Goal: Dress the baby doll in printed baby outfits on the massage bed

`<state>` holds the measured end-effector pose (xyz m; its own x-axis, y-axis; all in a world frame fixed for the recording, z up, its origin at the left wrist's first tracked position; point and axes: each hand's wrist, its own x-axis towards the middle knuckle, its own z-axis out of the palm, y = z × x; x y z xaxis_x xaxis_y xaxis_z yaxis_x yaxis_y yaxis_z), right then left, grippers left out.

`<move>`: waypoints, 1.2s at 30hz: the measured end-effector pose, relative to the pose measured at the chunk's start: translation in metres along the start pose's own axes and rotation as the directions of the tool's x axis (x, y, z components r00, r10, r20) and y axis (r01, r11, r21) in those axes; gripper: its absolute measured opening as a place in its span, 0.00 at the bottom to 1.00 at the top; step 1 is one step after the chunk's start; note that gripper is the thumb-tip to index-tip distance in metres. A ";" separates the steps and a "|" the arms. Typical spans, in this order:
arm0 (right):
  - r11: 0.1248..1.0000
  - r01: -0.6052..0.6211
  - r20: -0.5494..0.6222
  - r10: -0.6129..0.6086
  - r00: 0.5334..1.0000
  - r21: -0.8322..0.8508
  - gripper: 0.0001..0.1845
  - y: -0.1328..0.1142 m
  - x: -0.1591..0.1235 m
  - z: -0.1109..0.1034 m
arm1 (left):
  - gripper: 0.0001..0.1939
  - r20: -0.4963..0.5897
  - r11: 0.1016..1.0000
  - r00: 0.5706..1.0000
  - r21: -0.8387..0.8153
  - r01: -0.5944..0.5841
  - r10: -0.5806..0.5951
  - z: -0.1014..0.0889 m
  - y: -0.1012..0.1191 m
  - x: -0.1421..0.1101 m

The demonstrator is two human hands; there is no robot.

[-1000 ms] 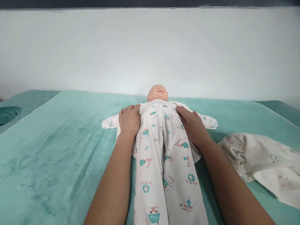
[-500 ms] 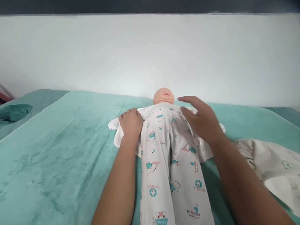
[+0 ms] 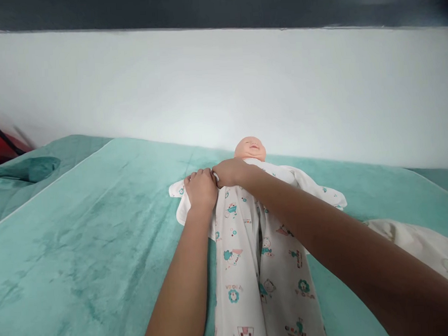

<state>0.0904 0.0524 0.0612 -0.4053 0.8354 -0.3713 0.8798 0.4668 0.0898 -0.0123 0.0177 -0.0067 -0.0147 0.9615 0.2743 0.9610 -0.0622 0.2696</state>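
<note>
A baby doll lies on its back, its head toward the wall, in a white printed baby shirt with the sleeves spread sideways. White baby pants with animal prints cover its front and stretch toward me. My left hand rests on the left-side sleeve, fingers bent over the cloth. Reaching across the doll's chest, my right hand is closed beside my left fingers, with a bit of white shirt cloth showing at its fingertips. Its fingertips are partly hidden.
A green plush cover lies under everything, with a hole at the far left. Cream-coloured cloth lies at the right. A white wall stands behind, and a red and black object sits in the left corner.
My right hand has moved left from above the doll's right-side shoulder across its chest to the sleeve by my left hand, and has closed. My left hand stays on the sleeve.
</note>
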 end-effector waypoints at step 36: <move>0.811 0.093 -0.596 0.342 0.727 0.578 0.21 0.061 -0.070 0.044 | 0.24 -0.054 0.994 0.994 0.046 0.099 -0.096 0.003 -0.006 -0.002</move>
<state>0.1830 0.0100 0.0522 -0.1421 0.9396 0.3115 0.8191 0.2883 -0.4960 -0.0176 0.0170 -0.0120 -0.1220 0.9471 0.2970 0.9666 0.0453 0.2523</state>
